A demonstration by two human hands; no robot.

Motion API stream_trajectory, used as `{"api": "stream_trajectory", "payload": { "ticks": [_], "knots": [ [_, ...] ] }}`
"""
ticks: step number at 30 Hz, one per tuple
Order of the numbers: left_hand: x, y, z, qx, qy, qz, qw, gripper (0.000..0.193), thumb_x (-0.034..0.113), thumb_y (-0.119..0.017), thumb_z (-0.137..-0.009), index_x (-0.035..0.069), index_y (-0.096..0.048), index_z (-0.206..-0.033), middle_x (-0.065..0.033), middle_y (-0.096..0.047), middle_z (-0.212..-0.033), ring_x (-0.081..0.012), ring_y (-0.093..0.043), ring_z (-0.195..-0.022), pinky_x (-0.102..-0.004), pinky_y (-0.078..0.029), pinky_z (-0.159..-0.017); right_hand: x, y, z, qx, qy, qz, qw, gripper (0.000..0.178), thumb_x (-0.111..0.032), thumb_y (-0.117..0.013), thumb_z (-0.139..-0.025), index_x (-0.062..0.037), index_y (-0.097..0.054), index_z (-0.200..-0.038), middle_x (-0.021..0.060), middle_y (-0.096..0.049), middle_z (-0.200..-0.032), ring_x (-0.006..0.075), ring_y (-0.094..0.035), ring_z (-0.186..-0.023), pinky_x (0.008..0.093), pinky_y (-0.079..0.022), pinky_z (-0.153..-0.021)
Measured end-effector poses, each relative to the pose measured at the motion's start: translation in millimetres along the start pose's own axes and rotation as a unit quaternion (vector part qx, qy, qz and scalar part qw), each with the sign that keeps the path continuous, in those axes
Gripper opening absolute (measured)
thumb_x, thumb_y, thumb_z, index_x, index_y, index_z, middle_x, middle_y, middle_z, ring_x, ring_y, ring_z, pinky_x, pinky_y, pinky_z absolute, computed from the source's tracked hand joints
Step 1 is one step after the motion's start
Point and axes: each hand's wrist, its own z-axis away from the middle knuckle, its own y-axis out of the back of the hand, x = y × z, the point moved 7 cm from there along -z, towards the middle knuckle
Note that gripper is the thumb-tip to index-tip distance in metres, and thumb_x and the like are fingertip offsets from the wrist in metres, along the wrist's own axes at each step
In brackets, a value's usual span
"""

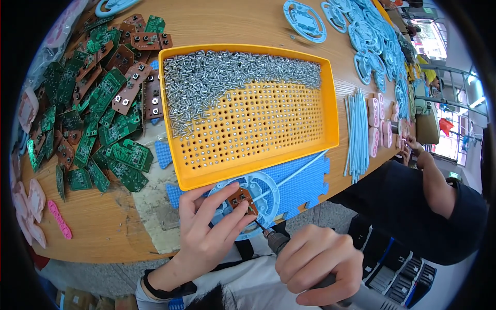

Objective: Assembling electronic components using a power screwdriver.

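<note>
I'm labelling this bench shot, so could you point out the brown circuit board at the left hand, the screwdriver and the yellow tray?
Brown circuit board (239,197): head view, on its exposed upper face.
Screwdriver (276,241): head view, on its grey front collar.
Yellow tray (258,161): head view, on its near wall.

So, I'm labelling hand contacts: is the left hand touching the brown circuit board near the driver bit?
Touching. The head view shows the left hand over the brown circuit board, fingertips resting on it, no gap visible.
</note>
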Motion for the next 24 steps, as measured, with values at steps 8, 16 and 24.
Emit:
{"api": "stream_trajectory", "payload": {
  "ticks": [8,16,24],
  "knots": [
    [-0.3,1.2,0.1,0.004,-0.003,0.018,1.0,0.03,0.009,-0.079,-0.061,0.007,-0.068,-0.09,-0.0059,-0.059,-0.111,-0.0298,-0.046,-0.1,-0.0317,-0.044,-0.067,-12.6,-4.5,-28.8,-0.354,-0.13,-0.09,0.922,0.011,-0.003,-0.055,-0.085,0.0059,-0.049,-0.088,0.0165,-0.053,-0.06,0.0211,-0.048,-0.043,0.0307,-0.039,-0.039],
    [0.4,1.2,-0.6,-0.004,-0.002,0.025,1.0,0.031,0.007,-0.079,-0.06,0.006,-0.068,-0.089,-0.0063,-0.059,-0.112,-0.0304,-0.045,-0.101,-0.0317,-0.044,-0.068,15.1,28.3,-61.7,-0.247,0.014,0.102,0.964,0.069,-0.067,-0.048,-0.08,-0.0037,-0.039,-0.105,0.0043,-0.049,-0.06,0.015,-0.049,-0.048,0.0267,-0.041,-0.041],
    [-2.1,1.2,0.7,-0.003,0.005,0.019,1.0,0.027,0.009,-0.077,-0.061,0.006,-0.069,-0.087,-0.0067,-0.059,-0.111,-0.0303,-0.045,-0.1,-0.0317,-0.043,-0.068,31.1,36.9,-60.6,-0.238,0.024,0.105,0.965,0.078,-0.076,-0.04,-0.075,-0.0034,-0.039,-0.103,0.0047,-0.047,-0.058,0.015,-0.045,-0.042,0.0262,-0.04,-0.04]
  ]
}}
